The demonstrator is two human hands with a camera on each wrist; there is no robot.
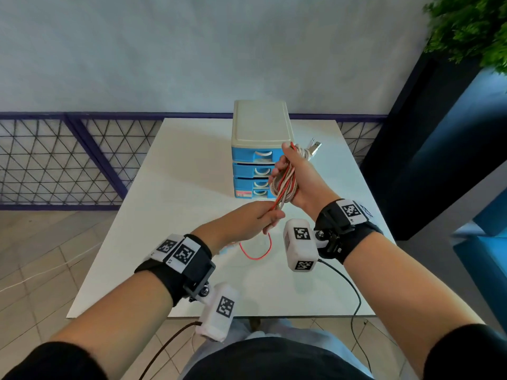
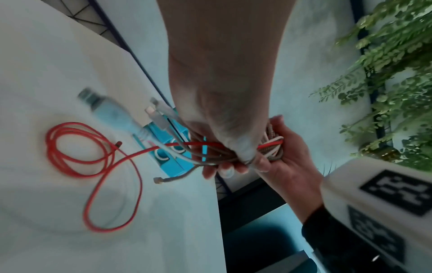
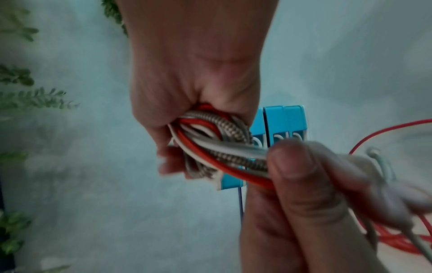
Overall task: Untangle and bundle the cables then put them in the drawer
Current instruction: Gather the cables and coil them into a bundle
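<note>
- White table (image 1: 175, 187) fills the middle of the head view, set before a pale wall and a dark-blue mesh railing (image 1: 68, 160).
- Held above the table, in front of the drawer unit, is the cable bundle (image 1: 284, 185): red, white and braided grey strands gathered into loops.
- Right hand (image 1: 297, 176) has its fingers curled round the upper part of the bundle; a metal USB plug (image 1: 316, 147) sticks out past the hand toward the far right.
- Left hand (image 1: 255, 219) sits just below, its thumb and fingers pinching the strands where they leave the bundle.
- In the right wrist view the left thumb presses across the red, white and braided strands.
- From the left hand a red cable (image 2: 93, 166) hangs down and lies in loose loops on the table.
- A pale-blue plug (image 2: 110, 112) and smaller connectors dangle near the left hand in the left wrist view, blurred.
- Behind the hands stands the drawer unit (image 1: 258, 149), blue fronts with white handles and a cream top; all its drawers look closed.
- Green plant (image 1: 472, 26) fills the upper right corner.
- Both wrists carry black straps with white marker-tagged camera blocks.
</note>
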